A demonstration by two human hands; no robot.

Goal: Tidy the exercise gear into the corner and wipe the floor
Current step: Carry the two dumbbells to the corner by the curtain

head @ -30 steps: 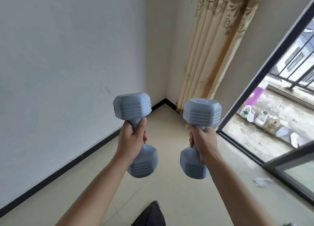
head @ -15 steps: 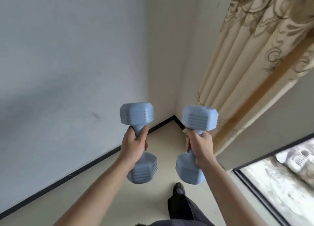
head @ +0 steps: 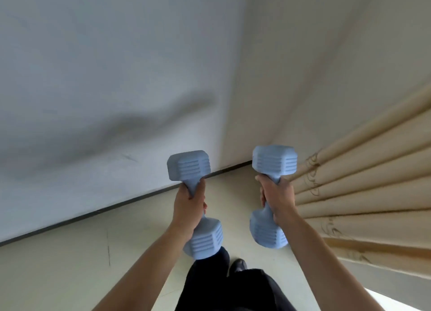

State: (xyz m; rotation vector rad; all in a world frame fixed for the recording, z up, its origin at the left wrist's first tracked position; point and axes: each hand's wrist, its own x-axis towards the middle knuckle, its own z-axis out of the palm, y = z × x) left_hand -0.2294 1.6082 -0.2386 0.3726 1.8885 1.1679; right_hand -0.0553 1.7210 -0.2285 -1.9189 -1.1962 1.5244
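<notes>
I hold two pale blue dumbbells upright in front of me, one in each fist. My left hand (head: 190, 204) is wrapped around the handle of the left dumbbell (head: 189, 166). My right hand (head: 276, 195) grips the handle of the right dumbbell (head: 274, 160). Both weights hang above the cream floor (head: 70, 271), close to the room corner (head: 250, 162) where the two white walls meet. The handles are hidden inside my fingers.
A black skirting strip (head: 116, 205) runs along the foot of the left wall. A beige patterned curtain (head: 363, 194) hangs on the right, next to the right dumbbell. My dark trouser legs (head: 233, 287) and a black shoe (head: 238, 265) are below the hands.
I have stepped closer to the corner; the walls and curtain fill more of the view and the balcony door has gone out of sight. Both hands still hold the dumbbells.
</notes>
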